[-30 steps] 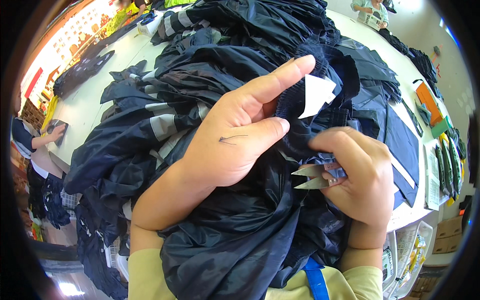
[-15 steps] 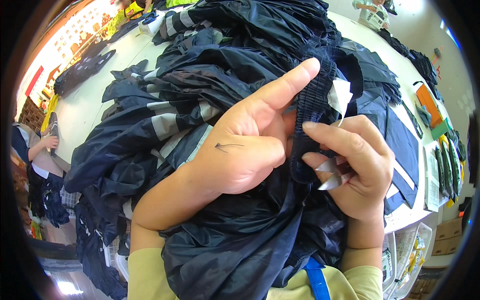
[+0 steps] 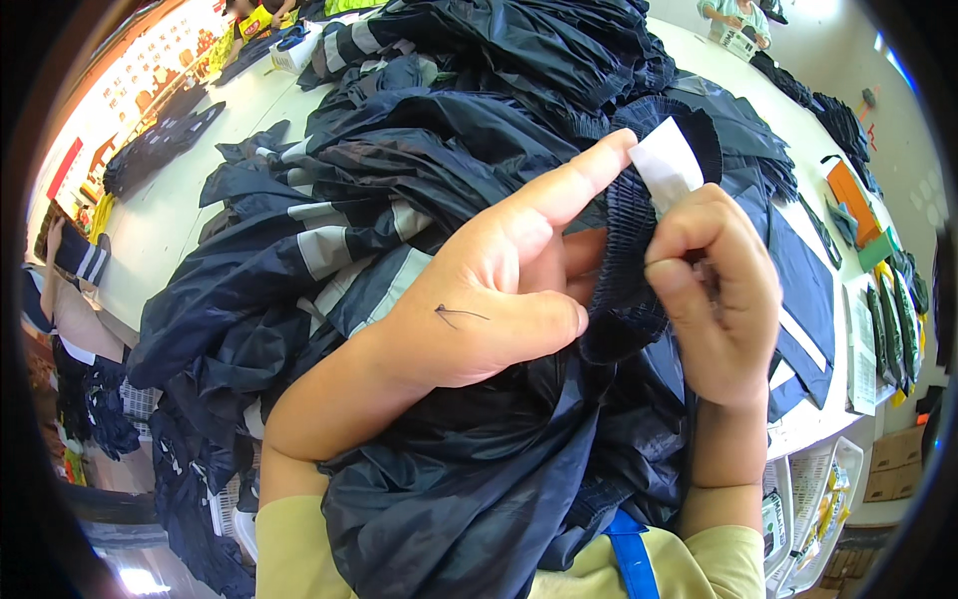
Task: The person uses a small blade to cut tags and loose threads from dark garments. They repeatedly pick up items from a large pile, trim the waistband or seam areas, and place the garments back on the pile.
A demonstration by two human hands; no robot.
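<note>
A dark navy garment with a gathered elastic waistband (image 3: 624, 265) lies bunched over my lap. My left hand (image 3: 489, 299) holds the band from the left. Its index finger and thumb are stretched out, and the other fingers pass inside the band. A white label (image 3: 669, 165) stands up from the band, touching or close to my left index fingertip. My right hand (image 3: 718, 299) is closed at the right of the band, just below the label, thumb and index finger pinched. A grey metal glint shows inside this hand; the thread snips there are mostly hidden. Between the hands, fabric hides several fingertips.
A big heap of dark garments with reflective strips (image 3: 329, 250) covers the white table (image 3: 150, 260) ahead. Flat folded garments (image 3: 798, 299) lie at right. White plastic baskets (image 3: 823, 499) stand below the right edge. Other people work at far left and far right.
My right hand has risen and turned, and the snips' blades have gone from sight. The white label now points up. My left thumb has straightened out.
</note>
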